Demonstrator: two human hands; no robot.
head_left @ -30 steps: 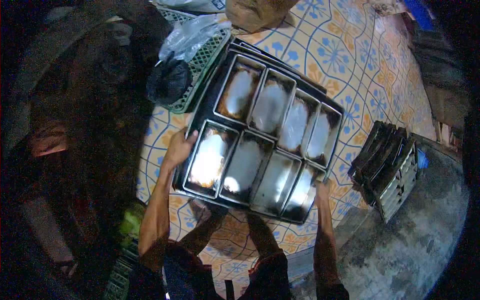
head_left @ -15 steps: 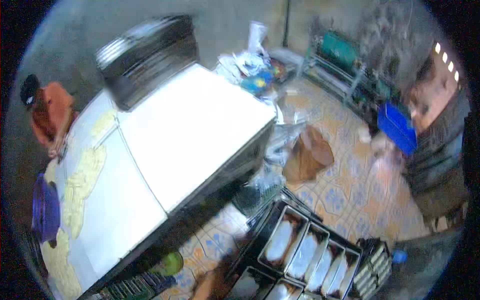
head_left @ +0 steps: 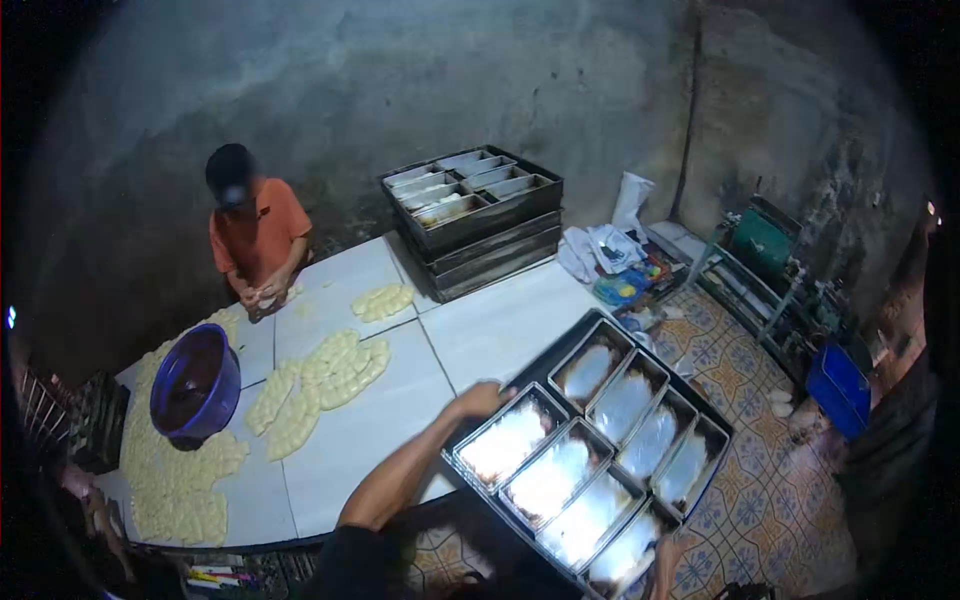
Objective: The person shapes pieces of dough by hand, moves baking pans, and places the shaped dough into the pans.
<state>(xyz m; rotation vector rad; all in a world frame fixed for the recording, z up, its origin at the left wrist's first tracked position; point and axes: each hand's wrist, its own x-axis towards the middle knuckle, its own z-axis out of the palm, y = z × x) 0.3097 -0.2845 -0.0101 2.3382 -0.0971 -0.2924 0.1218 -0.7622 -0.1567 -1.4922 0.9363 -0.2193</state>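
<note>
Holding pans (head_left: 590, 450) between left hand (head_left: 482, 400) and right hand (head_left: 667, 560), pinching opposite rims with the fingers, probably to balance the wide load, with counter (head_left: 510, 322) just past the left fingers.

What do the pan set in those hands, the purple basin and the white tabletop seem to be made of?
Pan set: most likely metal, with mirror-like glare on the bottoms and dark, scorched-looking edges.
Purple basin: probably plastic, smooth with a slight sheen.
White tabletop: smooth panels with straight seams, perhaps tile; the look leaves it open.
</note>
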